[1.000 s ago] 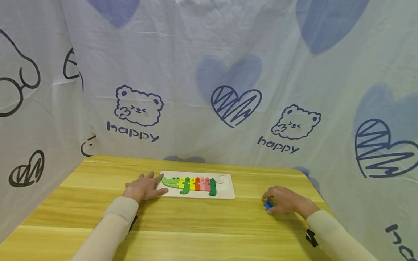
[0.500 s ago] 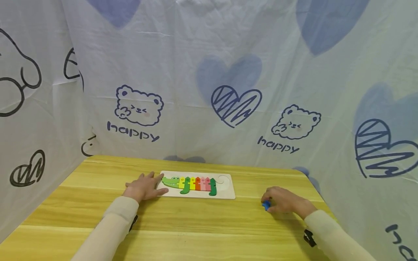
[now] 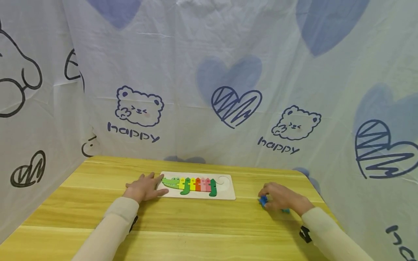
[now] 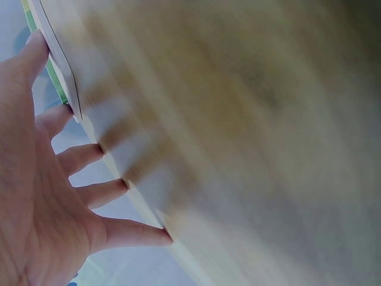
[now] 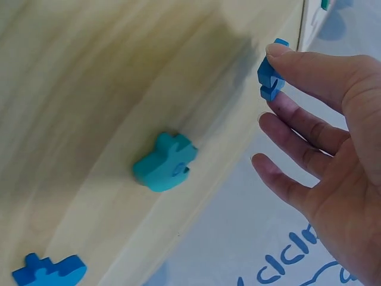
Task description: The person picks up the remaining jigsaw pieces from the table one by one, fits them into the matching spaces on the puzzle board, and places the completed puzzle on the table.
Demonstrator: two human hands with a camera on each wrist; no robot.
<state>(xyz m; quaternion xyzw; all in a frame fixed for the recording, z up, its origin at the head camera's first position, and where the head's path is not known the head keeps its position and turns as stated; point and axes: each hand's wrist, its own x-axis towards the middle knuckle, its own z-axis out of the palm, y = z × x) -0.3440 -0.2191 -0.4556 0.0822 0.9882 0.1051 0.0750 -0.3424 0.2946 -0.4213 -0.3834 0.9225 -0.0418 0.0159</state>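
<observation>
A pale wooden puzzle board (image 3: 225, 193) lies on the table, filled in part with a crocodile (image 3: 197, 184) of coloured pieces; an outlined recess at its tail end is bare. My left hand (image 3: 145, 187) rests at the board's left end with fingers spread. In the left wrist view its thumb (image 4: 36, 50) touches the board's edge, while other fingertips are on the table. My right hand (image 3: 281, 197) pinches a small blue puzzle piece (image 5: 269, 76) between thumb and fingers, right of the board. Beneath that hand lies a teal puzzle piece (image 5: 166, 164).
Another blue puzzle piece (image 5: 50, 274) lies on the table, low in the right wrist view. The yellow wood-grain table (image 3: 196, 224) ends at a white curtain (image 3: 196, 137) printed with hearts and bears, which also hangs along both sides.
My right hand has shifted slightly left with the blue piece, uncovering the teal piece beneath it in the head view. The left hand and the board have stayed in place.
</observation>
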